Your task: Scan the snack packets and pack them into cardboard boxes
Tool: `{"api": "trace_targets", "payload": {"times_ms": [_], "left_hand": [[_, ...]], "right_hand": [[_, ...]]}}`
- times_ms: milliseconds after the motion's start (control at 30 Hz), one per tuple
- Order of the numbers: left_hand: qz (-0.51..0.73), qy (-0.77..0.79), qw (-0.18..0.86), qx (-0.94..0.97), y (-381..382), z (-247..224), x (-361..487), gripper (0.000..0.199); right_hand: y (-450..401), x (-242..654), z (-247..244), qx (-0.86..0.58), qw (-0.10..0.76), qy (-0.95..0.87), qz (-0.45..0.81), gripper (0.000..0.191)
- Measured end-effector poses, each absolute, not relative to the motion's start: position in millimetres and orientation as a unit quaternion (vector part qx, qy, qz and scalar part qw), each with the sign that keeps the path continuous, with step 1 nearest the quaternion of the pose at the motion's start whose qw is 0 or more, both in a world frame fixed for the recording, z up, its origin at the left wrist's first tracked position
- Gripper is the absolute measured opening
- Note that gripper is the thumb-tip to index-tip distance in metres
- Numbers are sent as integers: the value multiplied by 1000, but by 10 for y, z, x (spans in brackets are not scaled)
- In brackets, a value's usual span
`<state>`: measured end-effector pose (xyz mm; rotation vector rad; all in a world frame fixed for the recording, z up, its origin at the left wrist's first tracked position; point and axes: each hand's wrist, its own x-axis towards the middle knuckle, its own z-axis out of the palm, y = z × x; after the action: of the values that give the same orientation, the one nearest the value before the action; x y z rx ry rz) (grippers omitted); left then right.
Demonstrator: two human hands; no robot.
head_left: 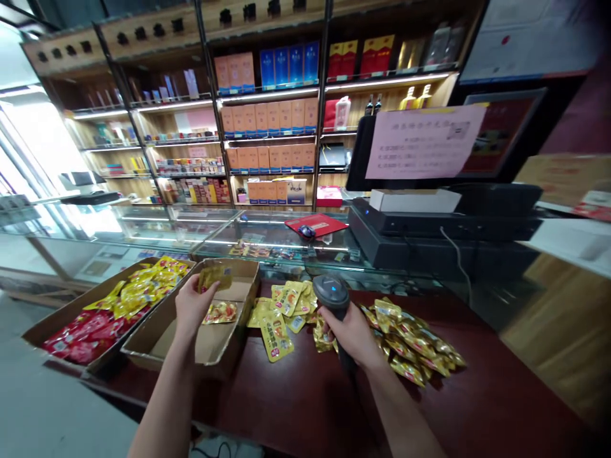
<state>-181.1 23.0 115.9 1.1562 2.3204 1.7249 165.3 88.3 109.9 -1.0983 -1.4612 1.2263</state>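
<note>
My left hand [191,305] pinches a small gold snack packet [220,277] over a cardboard box [165,346]. Inside that box lies another snack packet [222,312] with a reddish print. Wrapped around the handle of a black barcode scanner [331,292] is my right hand [353,334]; the scanner's head points forward and shows a small blue light. Between the box and the scanner, flat yellow packets [277,337] are spread in a loose pile. Right of my right hand, several shiny gold packets [415,340] lie heaped on the dark red counter [296,407].
A second box [35,337] at the left holds yellow and red packets [153,283]. Behind are a glass display counter [210,222], a mouse [306,231] on a red mat [329,222], and a till [405,238] with a paper-covered screen [422,143]. Stocked shelves line the wall.
</note>
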Motion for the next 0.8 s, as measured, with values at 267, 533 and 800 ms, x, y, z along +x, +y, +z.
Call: {"api": "trace_targets", "payload": {"times_ms": [267,533,800], "left_hand": [[550,720,51,419,334,1031,-1400,31],[432,706,99,552,959,747,-560,37],[286,776,140,544,1430,477,-263,31]], "right_hand": [[970,1477,980,-437,420,-604,518,26],[934,1737,907,-471,441,-586,490,24],[862,2050,891,-505,450,-571,465,22]]}}
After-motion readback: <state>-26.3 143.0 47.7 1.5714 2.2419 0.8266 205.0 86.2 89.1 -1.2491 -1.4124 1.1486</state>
